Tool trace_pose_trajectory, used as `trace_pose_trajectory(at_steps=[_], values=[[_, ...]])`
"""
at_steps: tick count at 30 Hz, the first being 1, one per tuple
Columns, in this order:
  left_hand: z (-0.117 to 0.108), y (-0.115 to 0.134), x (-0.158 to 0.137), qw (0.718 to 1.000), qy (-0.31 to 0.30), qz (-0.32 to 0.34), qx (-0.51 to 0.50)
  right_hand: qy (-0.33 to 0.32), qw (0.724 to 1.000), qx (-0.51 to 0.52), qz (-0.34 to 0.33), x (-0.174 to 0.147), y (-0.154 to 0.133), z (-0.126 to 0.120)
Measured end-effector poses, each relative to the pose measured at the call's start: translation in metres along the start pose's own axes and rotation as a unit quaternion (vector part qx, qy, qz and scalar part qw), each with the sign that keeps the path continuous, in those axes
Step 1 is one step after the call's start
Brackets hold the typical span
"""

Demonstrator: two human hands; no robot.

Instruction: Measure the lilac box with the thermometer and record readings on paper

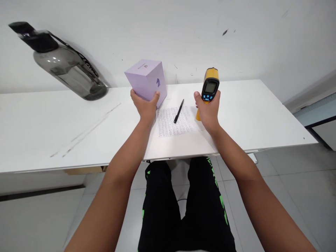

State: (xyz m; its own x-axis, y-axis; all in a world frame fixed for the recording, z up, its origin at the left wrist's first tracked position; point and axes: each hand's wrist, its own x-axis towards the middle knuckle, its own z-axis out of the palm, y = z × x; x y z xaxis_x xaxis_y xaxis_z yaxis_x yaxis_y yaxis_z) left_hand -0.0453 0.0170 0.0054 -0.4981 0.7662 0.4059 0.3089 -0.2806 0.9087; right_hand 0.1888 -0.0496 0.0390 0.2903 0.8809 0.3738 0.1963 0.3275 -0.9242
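Observation:
My left hand grips the near lower part of a lilac box, thumb on its right face and fingers round its left side. The box has a small dark logo on its top and a dark figure on one side. In my right hand is a yellow and black infrared thermometer, held by its handle, its small grey screen and blue buttons facing me. Between my hands a black pen lies on a sheet of paper covered with handwriting.
A grey see-through water bottle with a black cap and strap stands at the back left. The white table meets a marked white wall behind. My legs are under its front edge.

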Motion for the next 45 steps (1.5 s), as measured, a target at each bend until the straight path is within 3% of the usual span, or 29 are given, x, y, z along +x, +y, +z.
trace_pose_trajectory(at_steps=[14,20,27,32,37,41,45], values=[[-0.001,0.012,-0.003,0.995,-0.027,-0.047,0.087,0.011,1.0,-0.005,-0.026,0.002,0.004,0.002],[0.001,0.013,-0.004,0.994,-0.017,-0.044,0.1,0.016,0.995,-0.09,-0.041,0.007,0.001,-0.001],[0.0,0.018,-0.004,0.992,-0.028,-0.05,0.112,-0.018,0.968,-0.244,0.054,0.01,-0.002,-0.005],[0.0,0.021,-0.006,0.992,-0.029,-0.06,0.11,0.014,0.978,-0.2,0.048,0.02,0.006,-0.01],[0.0,0.025,-0.007,0.99,-0.04,-0.068,0.113,-0.025,0.985,-0.142,0.098,0.025,0.012,-0.011],[-0.001,0.026,-0.007,0.99,-0.04,-0.067,0.115,-0.047,0.971,-0.224,0.072,0.02,0.008,-0.009],[-0.001,0.023,-0.008,0.991,-0.039,-0.059,0.112,-0.064,0.933,-0.351,0.057,0.017,0.003,-0.011]])
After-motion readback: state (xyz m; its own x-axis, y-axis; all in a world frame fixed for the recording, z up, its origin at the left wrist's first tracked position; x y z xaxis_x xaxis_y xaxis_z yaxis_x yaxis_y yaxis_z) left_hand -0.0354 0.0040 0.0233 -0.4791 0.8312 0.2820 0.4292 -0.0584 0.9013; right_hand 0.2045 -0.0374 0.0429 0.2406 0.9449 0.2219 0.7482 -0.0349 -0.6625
